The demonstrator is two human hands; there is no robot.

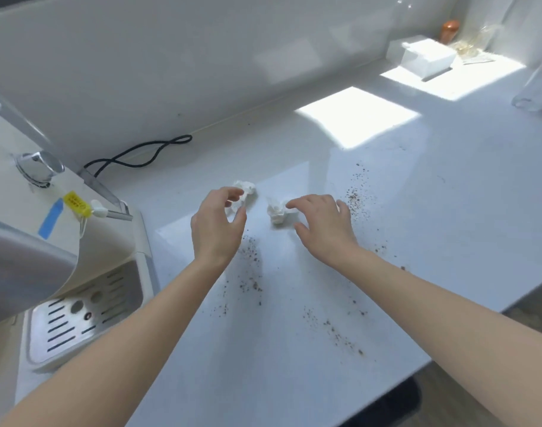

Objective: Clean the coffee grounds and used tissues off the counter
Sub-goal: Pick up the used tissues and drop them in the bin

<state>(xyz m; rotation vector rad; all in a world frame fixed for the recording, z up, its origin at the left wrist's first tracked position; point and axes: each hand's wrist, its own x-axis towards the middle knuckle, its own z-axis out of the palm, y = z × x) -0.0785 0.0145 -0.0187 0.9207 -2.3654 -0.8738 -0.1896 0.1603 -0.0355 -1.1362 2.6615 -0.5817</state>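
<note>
Nearest me, dark brown coffee grounds (340,332) lie scattered in loose trails over the glossy white counter (263,380), one trail to the near right and another running up the middle between my forearms. At the near left sits the slotted metal drip tray (78,318) of a cream-coloured coffee machine (32,211), which rises along the left edge.

Further in, both my hands hang over the middle of the counter. My left hand (215,229) is curved into a loose claw, forefinger and thumb apart on either side of the near edge of a crumpled white tissue on the left (248,189); it has not closed on it, and I cannot tell whether it touches. My right hand (323,226) is spread, palm down, fingers relaxed and holding nothing, its fingertips reaching the second crumpled white tissue (277,211) just to its left. The two tissues lie near each other. More grounds are speckled just right of my right hand.

Beyond, a looped black cable (140,152) lies by the wall at the left. At the far right stand a square white box (423,57) and a copper-coloured object (450,30).
</note>
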